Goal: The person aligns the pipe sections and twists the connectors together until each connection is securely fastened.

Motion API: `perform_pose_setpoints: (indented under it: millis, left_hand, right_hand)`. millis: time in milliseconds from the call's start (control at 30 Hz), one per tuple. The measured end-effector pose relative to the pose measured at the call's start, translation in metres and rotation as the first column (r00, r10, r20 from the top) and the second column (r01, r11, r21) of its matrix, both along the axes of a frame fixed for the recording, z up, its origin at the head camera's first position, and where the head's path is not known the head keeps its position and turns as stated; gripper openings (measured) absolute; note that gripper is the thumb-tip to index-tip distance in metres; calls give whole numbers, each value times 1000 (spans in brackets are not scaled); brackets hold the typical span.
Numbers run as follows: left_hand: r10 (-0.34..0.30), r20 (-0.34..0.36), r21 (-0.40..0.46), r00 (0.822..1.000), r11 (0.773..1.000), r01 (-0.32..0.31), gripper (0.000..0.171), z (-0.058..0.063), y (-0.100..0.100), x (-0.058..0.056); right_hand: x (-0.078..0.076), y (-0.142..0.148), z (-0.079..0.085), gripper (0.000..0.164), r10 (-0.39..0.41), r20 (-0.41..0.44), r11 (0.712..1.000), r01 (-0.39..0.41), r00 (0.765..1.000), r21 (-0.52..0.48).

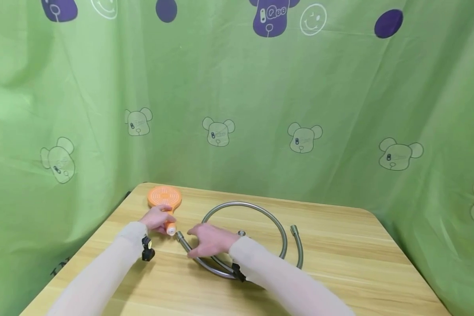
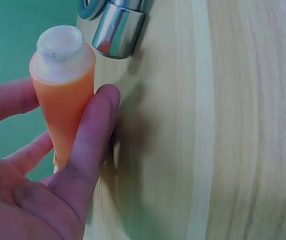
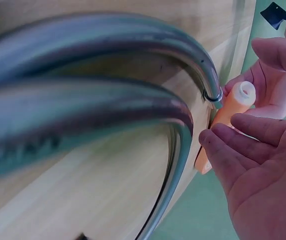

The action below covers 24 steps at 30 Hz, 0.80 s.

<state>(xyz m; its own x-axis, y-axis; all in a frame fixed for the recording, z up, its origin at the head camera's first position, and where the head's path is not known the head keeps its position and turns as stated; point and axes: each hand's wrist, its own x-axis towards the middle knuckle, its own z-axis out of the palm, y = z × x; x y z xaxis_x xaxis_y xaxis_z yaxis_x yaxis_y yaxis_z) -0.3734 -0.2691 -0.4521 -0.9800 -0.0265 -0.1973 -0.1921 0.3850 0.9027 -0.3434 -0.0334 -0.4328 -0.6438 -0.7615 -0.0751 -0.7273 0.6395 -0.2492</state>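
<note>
Handle [image 2: 65, 107] of orange shower head [image 1: 164, 196], far left on the table [image 1: 339, 245], pinched in left hand [image 1: 158, 218], best held steady beside left end [image 1: 179, 236] of metal hose [image 3: 83, 107], with right hand [image 1: 212, 240] wide-fingered (contact unclear).

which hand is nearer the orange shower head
Left: the left hand grips the orange shower head by its handle; the right hand is apart from it, near the metal hose.

Looped metal hose [image 3: 108, 102], right hand [image 3: 265, 177], orange handle [image 3: 229, 109]
</note>
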Motion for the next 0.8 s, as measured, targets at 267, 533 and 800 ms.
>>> perform_pose_setpoints:
  millis: [267,533,800]
  left_hand:
    - [-14,17,12,1000,1000,14,65,1,0,1]
    - [-38,30,25,999,999,37,63,-1,-1,0]
    - [-59,16,29,998,998,59,62,-4,-4,-2]
  right_hand:
    - [2,-9,-4,81,3,-4,999,-3,1000,47]
    - [4,-15,-6,81,-26,-4,996,26,1000,87]
    - [-1,-19,-9,41,-6,-41,993,11,999,120]
